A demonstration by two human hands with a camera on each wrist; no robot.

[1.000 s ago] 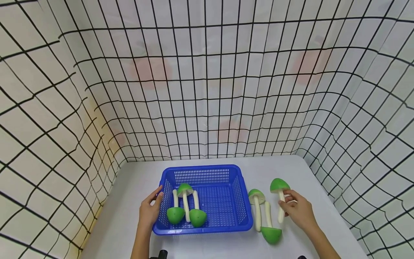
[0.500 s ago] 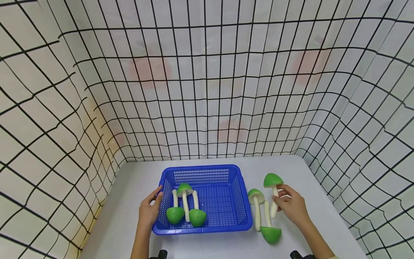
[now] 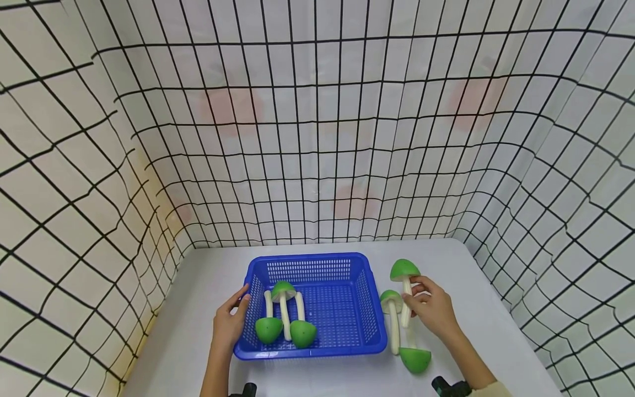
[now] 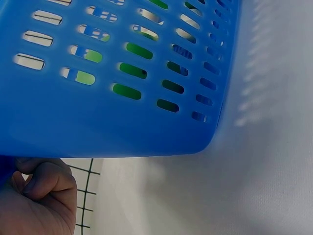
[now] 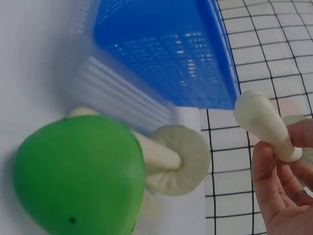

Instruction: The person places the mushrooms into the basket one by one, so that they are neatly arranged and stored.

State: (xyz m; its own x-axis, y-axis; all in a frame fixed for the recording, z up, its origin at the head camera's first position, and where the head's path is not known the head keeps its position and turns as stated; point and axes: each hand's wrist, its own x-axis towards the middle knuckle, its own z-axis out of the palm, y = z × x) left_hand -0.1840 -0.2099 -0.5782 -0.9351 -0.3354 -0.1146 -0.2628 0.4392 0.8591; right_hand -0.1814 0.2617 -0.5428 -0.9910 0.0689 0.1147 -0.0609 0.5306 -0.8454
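My right hand (image 3: pixel 435 310) pinches the white stem of a toy mushroom (image 3: pixel 404 269), its green cap up, raised over the table right of the basket. In the right wrist view, that stem (image 5: pixel 266 122) sits between thumb and fingers. My left hand (image 3: pixel 230 322) holds the left rim of a blue plastic basket (image 3: pixel 374 309); the left wrist view shows its fingers (image 4: pixel 51 181) curled at the rim. Three mushrooms lie side by side in the basket's left half, the middle one (image 3: pixel 285 314) with its cap away from me, the outer two with caps toward me.
Two more mushrooms lie on the white table (image 3: pixel 322 380) just right of the basket: one (image 3: pixel 394 331) cap away, the other (image 3: pixel 415 360) cap toward me. Black wire grid (image 3: pixel 327 138) over pale sheeting walls in the table's back and sides.
My right hand has carried its mushroom leftward and slightly farther away, toward the basket, passing over the stem of a mushroom on the table. The left hand and basket stay in place.
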